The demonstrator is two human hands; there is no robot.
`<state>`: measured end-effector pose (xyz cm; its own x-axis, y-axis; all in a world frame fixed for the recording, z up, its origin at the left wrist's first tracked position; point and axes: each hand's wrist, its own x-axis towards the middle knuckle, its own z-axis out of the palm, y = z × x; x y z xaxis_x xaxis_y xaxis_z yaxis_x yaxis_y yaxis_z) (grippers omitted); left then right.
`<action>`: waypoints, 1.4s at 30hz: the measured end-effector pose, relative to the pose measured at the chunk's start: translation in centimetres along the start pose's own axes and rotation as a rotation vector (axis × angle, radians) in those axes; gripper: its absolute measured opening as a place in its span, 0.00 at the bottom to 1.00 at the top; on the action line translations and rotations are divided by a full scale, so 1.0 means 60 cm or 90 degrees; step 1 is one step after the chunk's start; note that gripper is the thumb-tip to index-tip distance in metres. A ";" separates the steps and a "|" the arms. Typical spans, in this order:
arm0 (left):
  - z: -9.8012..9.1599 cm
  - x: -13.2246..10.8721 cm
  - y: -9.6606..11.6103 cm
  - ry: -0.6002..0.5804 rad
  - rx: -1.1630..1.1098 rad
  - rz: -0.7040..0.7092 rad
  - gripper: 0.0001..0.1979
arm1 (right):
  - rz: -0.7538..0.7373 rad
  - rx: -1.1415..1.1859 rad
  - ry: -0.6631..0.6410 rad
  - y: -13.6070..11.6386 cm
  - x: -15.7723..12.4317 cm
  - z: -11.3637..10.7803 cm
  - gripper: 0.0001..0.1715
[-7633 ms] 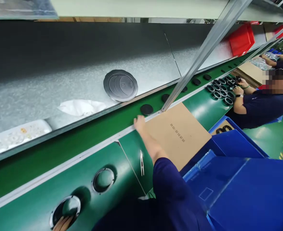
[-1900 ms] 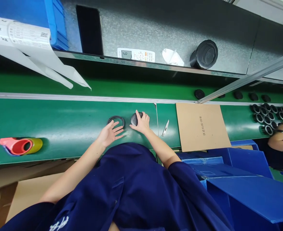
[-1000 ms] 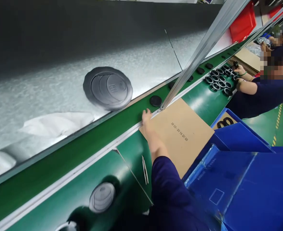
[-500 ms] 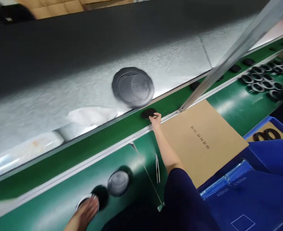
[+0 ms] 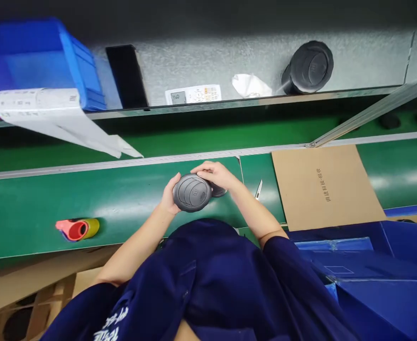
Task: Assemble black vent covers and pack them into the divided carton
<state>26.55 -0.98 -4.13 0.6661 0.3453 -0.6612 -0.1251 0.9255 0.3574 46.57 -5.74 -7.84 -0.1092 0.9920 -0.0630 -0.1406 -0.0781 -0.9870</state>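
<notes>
A black round lid (image 5: 192, 193) with curved raised lines and a small mark faces up above the green bench. My left hand (image 5: 171, 195) is closed on its left edge, thumb along the upper side. On the lid's upper right rim lie the fingers of my right hand (image 5: 218, 174), bent and gripping it. Partly hidden beneath that hand and behind the lid is a second dark round piece (image 5: 219, 191); whether anything touches it I cannot tell. A utility knife (image 5: 259, 190) lies to the right of my right forearm.
A cardboard sheet (image 5: 331, 187) covers the bench at right, above blue bins (image 5: 389, 265). Tape rolls (image 5: 82, 229) stand at left. The shelf holds a remote control (image 5: 194, 94), a phone (image 5: 127, 76), a blue crate (image 5: 82, 66) and a black cylinder (image 5: 307, 68). A slanted metal post (image 5: 368, 113) rises at right.
My right hand has come back from the dark disc on the rear belt to the front bench. My left hand has left the pale-rimmed ring and holds a lid. The view has swung left.
</notes>
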 end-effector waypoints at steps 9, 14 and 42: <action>-0.014 -0.103 -0.003 0.014 -0.011 0.240 0.37 | -0.103 -0.215 0.295 -0.026 -0.053 0.193 0.20; -0.024 -0.126 -0.004 -0.011 -0.033 0.259 0.36 | -0.090 -0.122 0.313 -0.065 -0.050 0.202 0.31; 0.075 -0.260 -0.002 -0.079 -0.066 0.490 0.40 | -0.254 -0.316 0.362 -0.141 -0.107 0.241 0.30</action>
<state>19.48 -7.17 9.12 0.4408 0.8809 -0.1722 -0.6488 0.4453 0.6170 34.24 -12.85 3.03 0.3857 0.8453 0.3698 0.3988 0.2087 -0.8930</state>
